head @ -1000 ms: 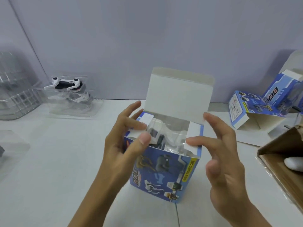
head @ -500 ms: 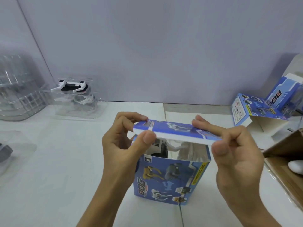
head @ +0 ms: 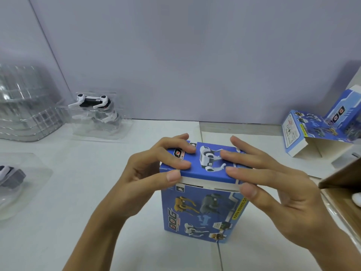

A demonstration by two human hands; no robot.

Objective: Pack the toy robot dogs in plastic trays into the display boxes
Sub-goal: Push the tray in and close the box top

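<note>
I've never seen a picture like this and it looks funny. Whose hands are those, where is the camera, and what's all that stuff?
The camera sits on a person's head, looking down at their own hands. The left hand and right hand press the lid of a blue display box shut; a thin gap remains at its front. On the white table a toy robot dog waits in its clear plastic tray. At right lies another open blue box.

Soft, even, cool light; the white bench (head: 58, 192) shows faint shadows only. Wide-angle bending curves the wall seam (head: 48, 45), and frame edges blur slightly.
</note>
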